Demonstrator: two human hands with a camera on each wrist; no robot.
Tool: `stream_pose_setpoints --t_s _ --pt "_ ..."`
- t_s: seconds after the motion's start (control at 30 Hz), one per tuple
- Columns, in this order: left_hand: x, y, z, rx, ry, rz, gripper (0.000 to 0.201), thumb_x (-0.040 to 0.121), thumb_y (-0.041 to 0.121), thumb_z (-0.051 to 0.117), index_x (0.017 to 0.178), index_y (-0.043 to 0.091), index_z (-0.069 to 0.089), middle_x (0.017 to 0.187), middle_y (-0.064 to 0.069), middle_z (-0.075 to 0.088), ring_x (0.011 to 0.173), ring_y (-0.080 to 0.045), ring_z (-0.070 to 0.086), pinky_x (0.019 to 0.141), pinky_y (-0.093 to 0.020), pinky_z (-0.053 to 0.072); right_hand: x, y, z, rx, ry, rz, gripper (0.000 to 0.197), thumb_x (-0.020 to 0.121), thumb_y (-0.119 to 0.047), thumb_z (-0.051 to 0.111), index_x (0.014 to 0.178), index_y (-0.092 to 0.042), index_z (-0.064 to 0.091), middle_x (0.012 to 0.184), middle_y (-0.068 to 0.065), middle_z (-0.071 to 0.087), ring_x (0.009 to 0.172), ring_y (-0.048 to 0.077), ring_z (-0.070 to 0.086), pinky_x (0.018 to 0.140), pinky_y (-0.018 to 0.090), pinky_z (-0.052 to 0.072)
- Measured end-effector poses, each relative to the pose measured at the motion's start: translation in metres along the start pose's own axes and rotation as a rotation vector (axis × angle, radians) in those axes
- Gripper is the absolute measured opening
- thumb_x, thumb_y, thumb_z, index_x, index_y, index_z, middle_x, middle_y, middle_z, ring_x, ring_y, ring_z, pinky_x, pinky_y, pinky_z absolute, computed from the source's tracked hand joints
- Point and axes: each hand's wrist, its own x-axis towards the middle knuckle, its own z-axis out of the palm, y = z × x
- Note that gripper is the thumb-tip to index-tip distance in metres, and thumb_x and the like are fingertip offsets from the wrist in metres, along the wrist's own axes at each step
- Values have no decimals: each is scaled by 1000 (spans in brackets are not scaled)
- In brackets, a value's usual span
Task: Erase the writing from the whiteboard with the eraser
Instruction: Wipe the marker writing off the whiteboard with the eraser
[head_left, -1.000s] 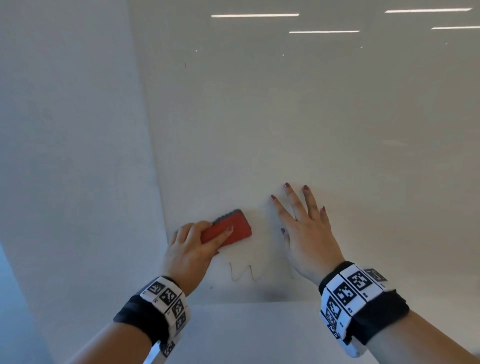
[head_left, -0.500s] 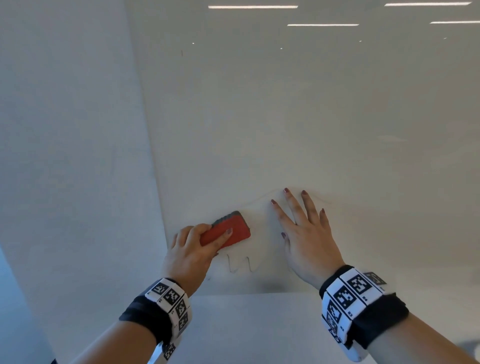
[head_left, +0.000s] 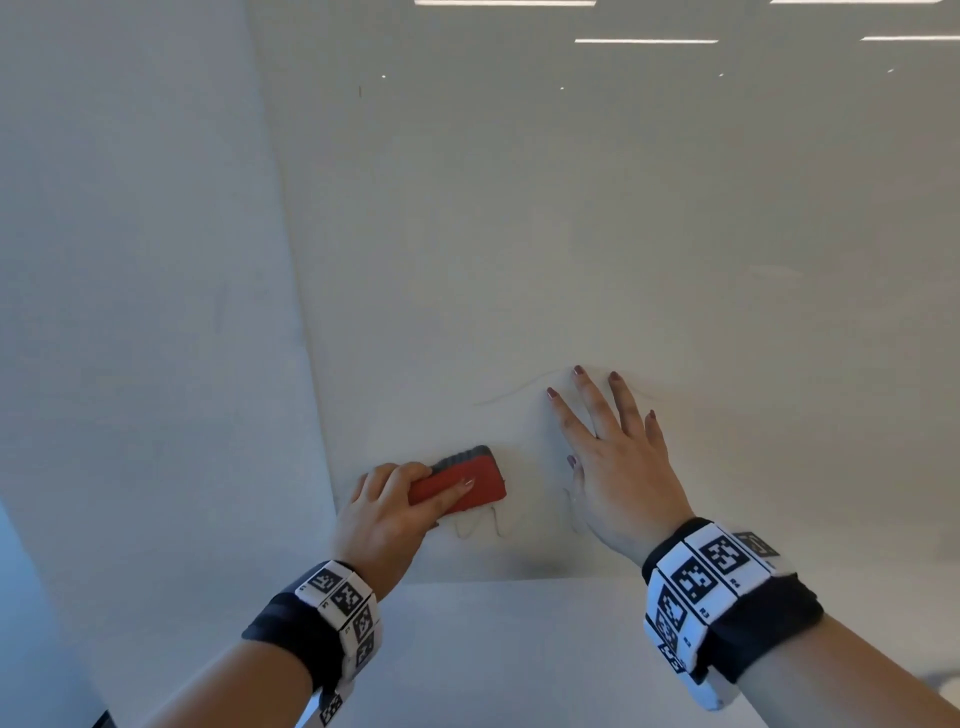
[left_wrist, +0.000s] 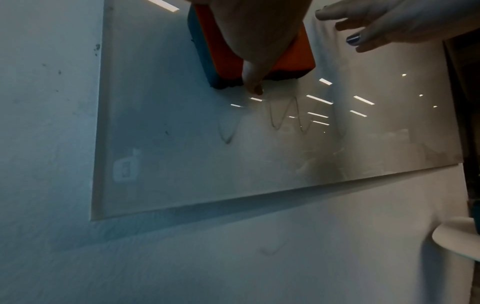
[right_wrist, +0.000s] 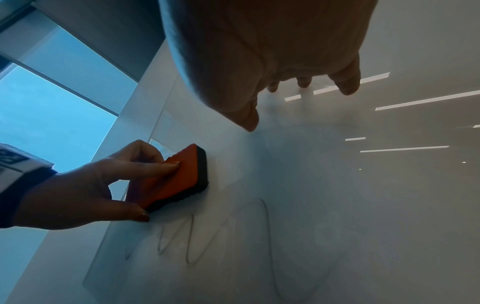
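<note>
A glossy whiteboard (head_left: 571, 234) hangs on the wall, also seen in the left wrist view as the whiteboard (left_wrist: 182, 164). My left hand (head_left: 384, 514) grips a red eraser (head_left: 465, 486) with a dark felt face, pressed flat on the board near its lower left corner. Faint zigzag writing (head_left: 478, 530) shows just below the eraser; in the left wrist view the writing (left_wrist: 285, 115) runs under the eraser (left_wrist: 293, 59). In the right wrist view the eraser (right_wrist: 182, 181) sits above the writing (right_wrist: 207, 236). My right hand (head_left: 618, 457) rests flat on the board, fingers spread. A thin curved line (head_left: 519, 389) passes near its fingertips.
The board's left edge (head_left: 301, 338) meets a plain white wall (head_left: 130, 312). Its bottom edge (left_wrist: 259, 195) is close below the hands. A white round surface (left_wrist: 459, 240) shows low at the right in the left wrist view. A window (right_wrist: 39, 102) lies left.
The eraser has slid a little down and left along the board, covering more of the zigzag's top. The right hand stays flat in the same place.
</note>
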Motion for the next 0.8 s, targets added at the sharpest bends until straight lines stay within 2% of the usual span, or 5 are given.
stream_pose_setpoints --t_s 0.17,0.3,0.47,0.53,0.8 --pt "-10 1 12 18 -16 17 75 58 19 88 122 42 55 108 1 46 92 -26 45 76 -41 49 1 -2 0 -1 6 2 67 99 -23 33 151 -36 -7 156 -9 -24 144 26 -18 116 54 11" --pt "-41 -3 27 38 -119 136 58 71 14 64 118 46 57 108 4 46 90 -21 45 74 -37 52 1 -2 -1 4 7 3 65 99 -23 32 151 -35 -6 156 -10 -24 145 26 -17 116 54 11" --pt "-55 -14 26 140 -222 283 65 65 9 57 118 46 56 105 5 53 88 -19 44 73 -35 52 1 3 -5 -11 -11 -12 65 100 -22 30 151 -35 -7 155 -12 -26 144 24 -18 117 54 9" --pt "-33 -8 18 117 -155 231 61 71 12 48 122 47 50 107 4 49 89 -21 45 74 -36 51 0 3 -6 -6 -6 -12 65 99 -21 31 151 -34 -6 155 -12 -25 144 23 -18 116 54 9" --pt "94 14 -42 -1 119 -122 58 77 24 69 130 39 49 115 -7 50 97 -32 45 83 -44 45 1 5 -5 25 18 -22 67 96 -17 36 152 -33 4 159 -10 -14 146 24 -15 115 56 8"
